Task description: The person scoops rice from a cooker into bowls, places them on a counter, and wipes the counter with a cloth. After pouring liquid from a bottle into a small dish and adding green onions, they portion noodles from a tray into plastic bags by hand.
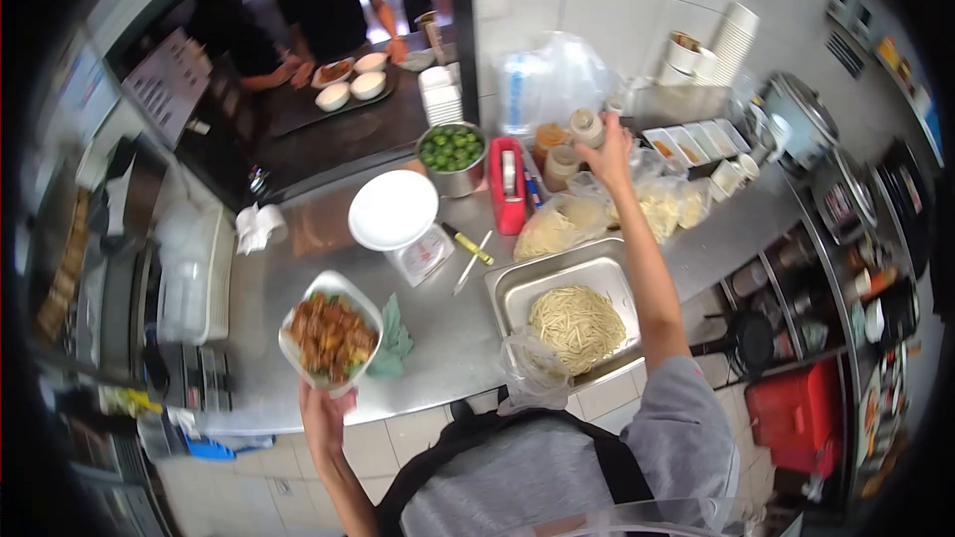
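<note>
My left hand [322, 412] holds a white bowl [372, 310] from below at its near side. Browned, glossy chunks of food [333, 338] fill it, with bits of green and yellow at the edge. At the back of the counter, my right hand [609, 151] is closed on a pale-topped shaker bottle [587, 125]. Beside that bottle stand an orange-brown bottle [546, 142] and another light-coloured one [562, 165]. Under my right forearm lies a steel tray [507, 283] with a heap of pale noodle-like strips [577, 326]. The fingers under the bowl are partly hidden.
A scale [422, 255] carries a white plate [393, 210]. Nearby are a pot of green pieces [453, 154], a red tape dispenser [507, 189], a marker [468, 244] and a green cloth [392, 338]. Bagged food [567, 219] lies behind the tray. Two people stand beyond the hatch.
</note>
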Demonstrator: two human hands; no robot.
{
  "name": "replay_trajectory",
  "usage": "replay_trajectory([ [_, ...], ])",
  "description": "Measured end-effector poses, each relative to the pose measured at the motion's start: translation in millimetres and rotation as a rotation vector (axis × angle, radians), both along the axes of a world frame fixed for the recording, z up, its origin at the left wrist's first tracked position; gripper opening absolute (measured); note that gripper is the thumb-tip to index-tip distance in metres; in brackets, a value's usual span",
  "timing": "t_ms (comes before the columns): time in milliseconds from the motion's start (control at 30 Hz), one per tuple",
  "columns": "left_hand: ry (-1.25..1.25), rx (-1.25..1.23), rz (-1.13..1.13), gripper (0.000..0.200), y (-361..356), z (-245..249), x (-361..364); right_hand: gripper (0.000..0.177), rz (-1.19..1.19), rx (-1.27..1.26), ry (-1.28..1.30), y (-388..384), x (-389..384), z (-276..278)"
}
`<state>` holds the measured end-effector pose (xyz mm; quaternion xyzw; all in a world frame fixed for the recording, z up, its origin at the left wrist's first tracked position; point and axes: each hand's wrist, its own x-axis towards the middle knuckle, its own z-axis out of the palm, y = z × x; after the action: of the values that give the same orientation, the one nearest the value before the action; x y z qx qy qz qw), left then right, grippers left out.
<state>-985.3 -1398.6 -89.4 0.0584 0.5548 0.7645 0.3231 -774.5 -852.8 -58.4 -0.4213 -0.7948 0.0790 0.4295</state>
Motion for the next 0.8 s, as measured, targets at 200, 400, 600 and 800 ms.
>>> replay_trajectory([
  [200,0.032,0.084,-0.199,0.049,94.9,46.4,-33.7,0.058,0.653,0.205,0.014,-77.8,-78.0,86.0],
  [400,0.142,0.055,-0.340,0.053,169.0,56.1,-71.4,0.037,0.528,0.771,-0.362,-131.9,-140.4,120.3],
  [600,0.135,0.072,-0.434,0.053,195.6,55.3,-104.6,0.016,0.593,0.968,-0.412,-163.4,-198.9,138.4],
  [800,0.091,0.126,-0.489,0.049,202.4,53.2,-146.6,0.038,0.495,0.427,-0.685,-135.8,-215.9,133.1],
])
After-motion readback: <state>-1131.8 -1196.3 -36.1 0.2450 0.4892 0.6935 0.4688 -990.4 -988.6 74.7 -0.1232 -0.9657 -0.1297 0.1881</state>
